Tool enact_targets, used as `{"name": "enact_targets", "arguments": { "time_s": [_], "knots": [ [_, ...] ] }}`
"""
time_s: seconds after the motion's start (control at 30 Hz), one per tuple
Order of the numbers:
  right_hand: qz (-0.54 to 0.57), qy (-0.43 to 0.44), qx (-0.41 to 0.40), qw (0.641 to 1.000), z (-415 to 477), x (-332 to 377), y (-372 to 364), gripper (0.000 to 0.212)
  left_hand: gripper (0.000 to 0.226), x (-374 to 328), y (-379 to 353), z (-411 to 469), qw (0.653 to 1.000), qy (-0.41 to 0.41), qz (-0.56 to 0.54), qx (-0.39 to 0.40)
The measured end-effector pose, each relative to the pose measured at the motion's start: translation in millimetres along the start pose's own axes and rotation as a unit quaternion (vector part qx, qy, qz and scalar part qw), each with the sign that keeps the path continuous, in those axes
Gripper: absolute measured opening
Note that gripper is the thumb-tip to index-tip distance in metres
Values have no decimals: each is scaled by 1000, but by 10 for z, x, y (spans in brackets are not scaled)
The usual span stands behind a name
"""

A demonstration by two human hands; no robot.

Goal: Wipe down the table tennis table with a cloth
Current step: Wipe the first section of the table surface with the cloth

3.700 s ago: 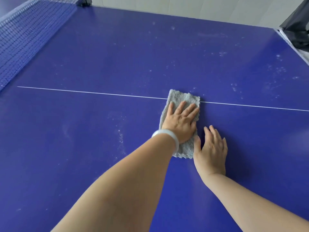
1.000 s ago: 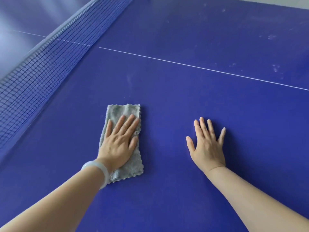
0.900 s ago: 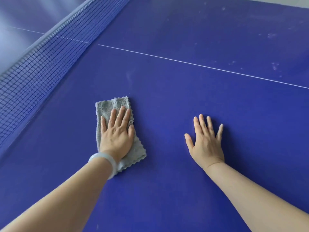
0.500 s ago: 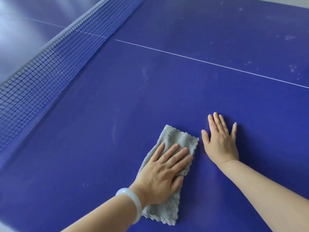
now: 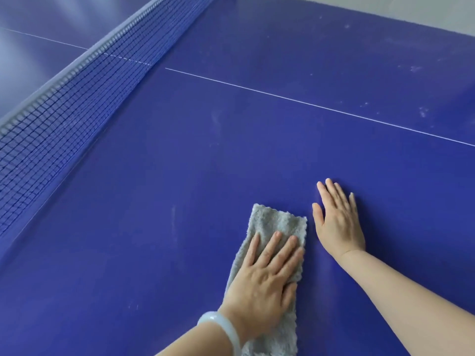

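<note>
A folded grey cloth (image 5: pixel 276 223) lies flat on the blue table tennis table (image 5: pixel 180 176), low in the view and right of centre. My left hand (image 5: pixel 264 283) presses down on it with straight, spread fingers; a pale bangle sits on that wrist. Just right of the cloth, my right hand (image 5: pixel 338 219) rests flat on the bare table top, palm down, fingers together. Neither hand grips anything. The cloth's near end runs out of the frame.
The net (image 5: pixel 77 98) runs diagonally across the upper left. A thin white centre line (image 5: pixel 308 105) crosses the table beyond my hands. Pale dust smudges (image 5: pixel 421 111) show at the far right, and a faint streak (image 5: pixel 173 217) lies left of the cloth.
My left hand slid the cloth from near the net rightwards and toward me, ending beside my right hand. My right hand has stayed flat on the table.
</note>
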State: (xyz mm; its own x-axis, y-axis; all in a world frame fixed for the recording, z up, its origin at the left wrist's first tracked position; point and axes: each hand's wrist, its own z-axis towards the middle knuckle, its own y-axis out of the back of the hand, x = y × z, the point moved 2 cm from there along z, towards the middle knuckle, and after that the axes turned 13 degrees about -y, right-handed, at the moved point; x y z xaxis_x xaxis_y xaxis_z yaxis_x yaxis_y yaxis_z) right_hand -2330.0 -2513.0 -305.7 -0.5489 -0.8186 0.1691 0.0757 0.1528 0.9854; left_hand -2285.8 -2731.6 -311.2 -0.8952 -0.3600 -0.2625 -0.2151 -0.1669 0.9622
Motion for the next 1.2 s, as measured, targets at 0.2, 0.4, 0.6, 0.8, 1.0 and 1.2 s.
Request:
{"name": "enact_targets", "arguments": {
  "time_s": [0.2, 0.4, 0.6, 0.8, 1.0, 1.2],
  "knots": [
    [63, -94, -32, 993, 16, -68, 18, 52, 59, 1451, 439, 185, 994, 90, 57, 5],
    [84, -142, -39, 985, 53, -84, 15, 54, 61, 1432, 413, 603, 979, 195, 45, -31],
    [102, -139, -44, 984, 45, -77, 53, 50, 59, 685, 86, 1366, 988, -141, 32, 51],
    [44, -104, -22, 993, 90, -113, 89, 48, 59, 1707, 328, 2013, 998, 33, 59, 11],
    [-19, -127, -31, 991, 1066, -380, 216, 56, 61, 1937, 394, 2214, 991, 124, 47, 3],
    [15, -182, -56, 982, 1396, -392, 9, 65, 59, 1649, 278, 2593, 994, -86, 44, 52]
  ]
}}
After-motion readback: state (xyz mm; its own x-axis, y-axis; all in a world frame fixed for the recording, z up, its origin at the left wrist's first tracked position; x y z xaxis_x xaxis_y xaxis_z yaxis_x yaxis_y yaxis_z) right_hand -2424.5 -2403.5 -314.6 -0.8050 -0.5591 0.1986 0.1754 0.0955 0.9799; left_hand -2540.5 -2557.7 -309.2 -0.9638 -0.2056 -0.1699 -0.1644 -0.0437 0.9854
